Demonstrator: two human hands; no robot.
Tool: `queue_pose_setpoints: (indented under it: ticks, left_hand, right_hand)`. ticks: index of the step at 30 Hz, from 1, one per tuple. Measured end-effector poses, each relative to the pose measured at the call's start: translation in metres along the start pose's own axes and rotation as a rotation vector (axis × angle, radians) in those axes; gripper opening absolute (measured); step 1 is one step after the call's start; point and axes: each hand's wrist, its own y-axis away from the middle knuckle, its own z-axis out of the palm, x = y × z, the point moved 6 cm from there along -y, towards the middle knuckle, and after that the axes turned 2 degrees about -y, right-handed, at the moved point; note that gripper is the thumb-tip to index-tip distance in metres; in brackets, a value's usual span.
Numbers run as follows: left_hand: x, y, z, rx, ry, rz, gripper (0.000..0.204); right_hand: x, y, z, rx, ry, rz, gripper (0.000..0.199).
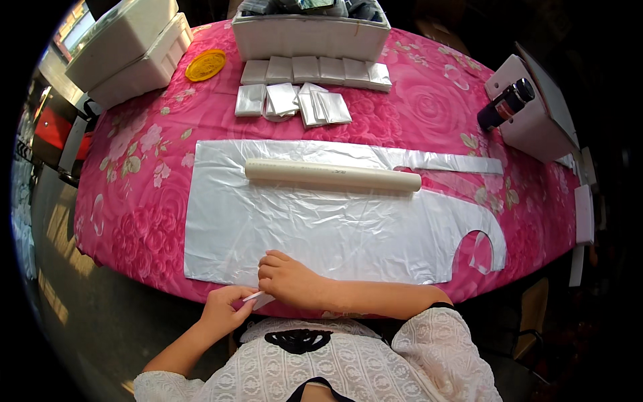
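Near the table's front edge, my left hand [226,311] pinches a thin white flat piece [263,300] between thumb and fingers. My right hand [289,279] lies against the other end of that piece, its fingers curled; most of the piece is hidden beneath this hand. Under and beyond my right hand spreads a thin silvery-white plastic sheet [321,234], creased, with a strap-like strip and a rounded cut-out at its right end. A cream-coloured pipe [321,175] rests across the upper part of the sheet, apart from both hands.
Flat folded silvery packets [251,100] sit in rows before a white foam box [311,40] of dark items. A yellow round lid [205,65] and stacked foam boxes [140,67] stand at back left. A dark bottle [506,104] leans by a white box [529,127] at right.
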Motion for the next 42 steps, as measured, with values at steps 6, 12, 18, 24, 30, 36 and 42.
queue_pose_setpoints:
  ticks: [6, 12, 18, 24, 30, 36, 42]
  left_hand:
    - [0.054, -0.165, -0.059, 0.342, 0.162, 0.408, 0.032]
    - [0.074, -0.347, -0.038, 0.386, -0.224, 0.285, 0.057]
    - [0.092, -0.391, -0.015, 0.189, -0.581, 0.047, 0.073]
    - [0.088, -0.410, -0.017, 0.166, -0.610, -0.056, 0.086]
    - [0.080, -0.417, -0.012, 0.218, -0.339, 0.040, 0.084]
    - [0.085, -0.401, -0.006, 0.371, -0.019, 0.128, 0.078]
    - [0.127, -0.339, 0.001, 0.198, 0.421, 0.343, 0.056]
  right_hand:
    - [0.168, 0.015, -0.141, 0.709, -0.742, 0.598, 0.015]
    - [0.308, 0.032, -0.201, 0.844, -0.301, 0.998, 0.036]
    - [0.287, 0.026, -0.204, 0.652, 0.053, 1.099, 0.040]
    - [0.287, 0.023, -0.202, 0.656, 0.078, 1.098, 0.043]
    - [0.290, 0.023, -0.201, 0.674, 0.108, 1.083, 0.046]
    - [0.292, 0.020, -0.206, 0.721, -0.009, 0.983, 0.063]
    - [0.235, 0.024, -0.226, 0.867, -0.890, 0.487, 0.073]
